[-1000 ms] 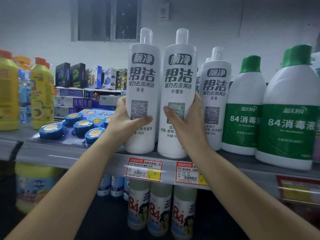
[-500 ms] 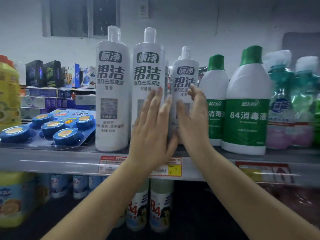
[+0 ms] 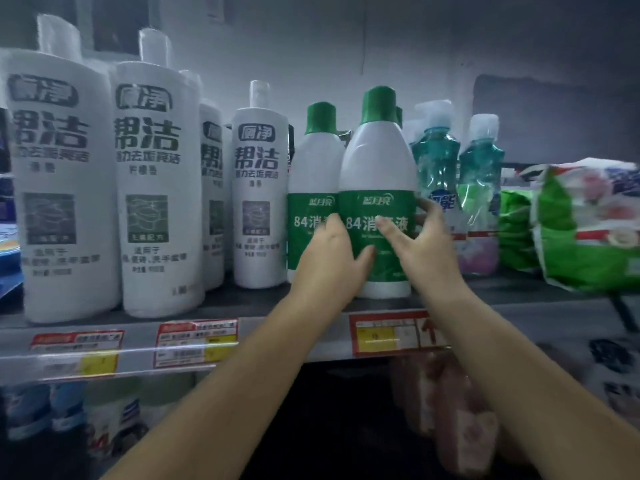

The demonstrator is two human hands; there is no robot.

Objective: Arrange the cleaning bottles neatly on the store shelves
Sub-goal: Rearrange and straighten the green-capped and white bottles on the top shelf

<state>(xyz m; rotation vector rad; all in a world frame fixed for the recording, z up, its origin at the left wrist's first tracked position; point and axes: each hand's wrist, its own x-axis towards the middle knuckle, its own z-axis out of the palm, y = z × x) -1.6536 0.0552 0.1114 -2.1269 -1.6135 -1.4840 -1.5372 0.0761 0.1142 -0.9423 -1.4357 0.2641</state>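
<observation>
The front green-capped disinfectant bottle (image 3: 378,209) stood upright near the front edge of the upper shelf (image 3: 277,336), its green label facing me. I held it between both hands. My left hand (image 3: 330,258) was against its left side, the thumb lying across the lower label and the fingers curled round toward the gap beside the next bottle. My right hand (image 3: 420,244) came at it from the right, the thumb on the label's front and the fingers spread fairly wide and bent round the far side; whether every fingertip pressed the plastic I could not tell.

Just behind and to the left, touching or nearly touching it, stood a second green-capped bottle (image 3: 313,174) of the same kind. Left of that was a small white toilet-cleaner bottle (image 3: 260,188), set farther back, then two tall white bottles (image 3: 62,188) of the same brand at the front edge, with another partly hidden behind them. To the right of my bottle stood two teal bottles (image 3: 437,161), close together, and beyond them a green and white plastic bag (image 3: 585,223) lying on the shelf. Red and yellow price tags (image 3: 196,342) ran along the shelf's front strip. Below, on the lower shelf, there were more bottles, blurred and dim.
</observation>
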